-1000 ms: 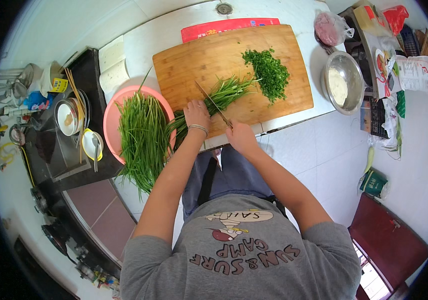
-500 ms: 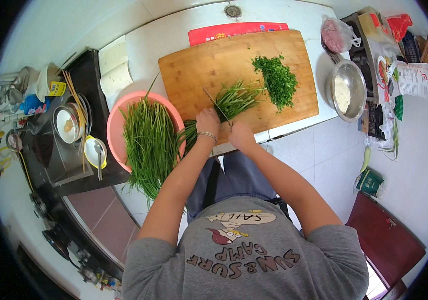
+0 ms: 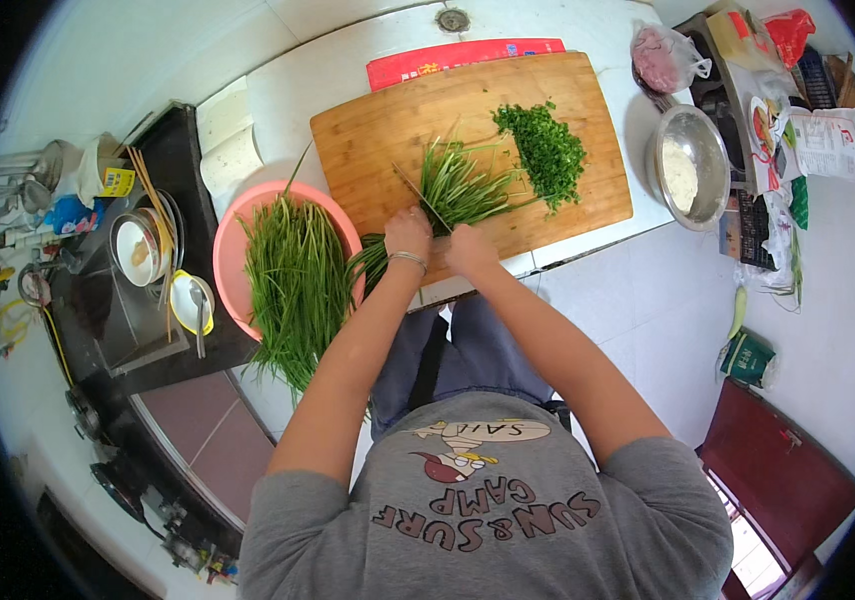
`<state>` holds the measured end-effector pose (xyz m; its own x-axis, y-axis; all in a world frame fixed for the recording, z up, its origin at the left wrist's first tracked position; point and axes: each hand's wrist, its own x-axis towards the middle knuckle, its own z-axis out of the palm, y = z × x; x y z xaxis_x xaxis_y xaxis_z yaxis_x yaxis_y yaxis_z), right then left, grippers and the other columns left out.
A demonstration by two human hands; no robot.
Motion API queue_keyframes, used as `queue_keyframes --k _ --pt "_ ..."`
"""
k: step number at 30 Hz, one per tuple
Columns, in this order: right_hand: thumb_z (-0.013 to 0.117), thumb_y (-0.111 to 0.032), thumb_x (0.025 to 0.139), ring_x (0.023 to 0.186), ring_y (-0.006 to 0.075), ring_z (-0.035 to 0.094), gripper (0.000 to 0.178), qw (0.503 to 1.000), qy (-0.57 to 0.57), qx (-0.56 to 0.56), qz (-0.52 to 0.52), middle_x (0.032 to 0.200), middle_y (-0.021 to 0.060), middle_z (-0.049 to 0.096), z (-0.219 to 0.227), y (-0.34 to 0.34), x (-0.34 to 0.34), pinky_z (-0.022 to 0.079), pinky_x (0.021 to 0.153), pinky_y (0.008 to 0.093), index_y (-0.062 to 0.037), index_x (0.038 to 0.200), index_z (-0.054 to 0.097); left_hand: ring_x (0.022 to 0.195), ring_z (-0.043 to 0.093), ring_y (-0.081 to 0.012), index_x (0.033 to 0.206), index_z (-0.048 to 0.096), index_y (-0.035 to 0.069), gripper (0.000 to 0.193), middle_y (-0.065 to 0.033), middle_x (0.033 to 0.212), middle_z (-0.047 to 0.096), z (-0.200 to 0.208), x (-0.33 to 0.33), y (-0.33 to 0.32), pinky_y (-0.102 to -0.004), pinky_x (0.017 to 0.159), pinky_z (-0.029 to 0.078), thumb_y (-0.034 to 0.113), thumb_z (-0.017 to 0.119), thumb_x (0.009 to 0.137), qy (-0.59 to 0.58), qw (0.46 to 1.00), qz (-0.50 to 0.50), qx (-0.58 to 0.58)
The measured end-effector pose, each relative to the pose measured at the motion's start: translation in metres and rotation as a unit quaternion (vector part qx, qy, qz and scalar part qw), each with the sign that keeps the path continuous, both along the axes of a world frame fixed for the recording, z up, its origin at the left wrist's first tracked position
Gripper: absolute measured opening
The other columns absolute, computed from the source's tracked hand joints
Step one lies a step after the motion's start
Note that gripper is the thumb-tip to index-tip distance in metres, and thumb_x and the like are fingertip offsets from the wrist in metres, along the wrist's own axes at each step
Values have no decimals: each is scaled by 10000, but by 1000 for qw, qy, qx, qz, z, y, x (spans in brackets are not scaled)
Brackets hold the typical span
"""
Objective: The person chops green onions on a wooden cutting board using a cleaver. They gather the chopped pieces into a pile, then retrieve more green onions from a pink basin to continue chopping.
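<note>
On the wooden cutting board (image 3: 368, 140), my left hand (image 3: 410, 234) presses down on a bunch of garlic chives (image 3: 372, 262), fingers curled round it. My right hand (image 3: 470, 248) is closed on the knife (image 3: 432, 210), its handle hidden in the fist. The blade slants away to the far left, close beside my left fingers. Just right of the blade lies a heap of cut chive lengths (image 3: 468, 188). A pile of finely chopped chives (image 3: 548, 160) sits farther right on the board. Long uncut chives (image 3: 293, 280) fill a pink basin (image 3: 231, 240) at left and hang over its near rim.
A metal bowl of pale flour-like powder (image 3: 660, 170) stands right of the board, with a bag of pink meat (image 3: 660, 62) behind it. Left of the basin are stacked bowls (image 3: 136, 250) with chopsticks and a small white bowl (image 3: 188, 300) with a spoon. The counter's front edge runs near my wrists.
Both hands and the knife have shifted slightly left, and the right hand sits closer to the left. The whole view has shifted a little. More cut lengths appear spread right of the blade.
</note>
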<state>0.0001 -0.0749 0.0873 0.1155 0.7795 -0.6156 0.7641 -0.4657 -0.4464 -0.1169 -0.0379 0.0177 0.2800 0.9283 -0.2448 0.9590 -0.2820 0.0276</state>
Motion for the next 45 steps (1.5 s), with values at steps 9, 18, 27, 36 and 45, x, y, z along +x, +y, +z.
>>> queue_keyframes --k 9,18,27,36,45 --pt "565 -83 749 842 417 611 150 999 7 40 -23 837 271 627 -17 21 -12 499 755 459 36 821 620 775 646 -269 905 550 47 133 -128 798 620 10 -11 1 -387 674 519 155 553 827 -6 999 8 -31" --pt "614 -171 769 855 408 616 235 996 39 45 -60 866 272 629 -24 17 9 499 751 457 25 897 632 863 595 -423 964 483 -62 464 -278 909 609 81 -24 37 -450 757 482 250 721 718 -220 932 281 -53" --pt "588 -179 806 758 435 585 209 967 118 160 -157 762 260 606 44 -10 47 466 669 480 22 865 597 1117 494 -347 1304 255 -64 839 -210 1227 426 41 -14 93 -397 875 476 290 746 723 -53 923 380 -16" --pt "594 -196 804 702 417 598 230 954 114 166 -221 690 255 594 49 -36 100 458 630 452 33 825 604 1359 162 -410 1437 23 -4 1142 -275 1465 141 103 33 60 -485 1100 169 498 724 688 1 996 87 -3" --pt "590 -211 812 653 390 597 258 949 91 205 -221 702 238 608 33 -60 117 462 607 426 29 902 618 1340 205 -431 1436 -147 88 1435 -282 1477 80 86 98 48 -520 1053 258 526 840 491 51 988 -37 -142"
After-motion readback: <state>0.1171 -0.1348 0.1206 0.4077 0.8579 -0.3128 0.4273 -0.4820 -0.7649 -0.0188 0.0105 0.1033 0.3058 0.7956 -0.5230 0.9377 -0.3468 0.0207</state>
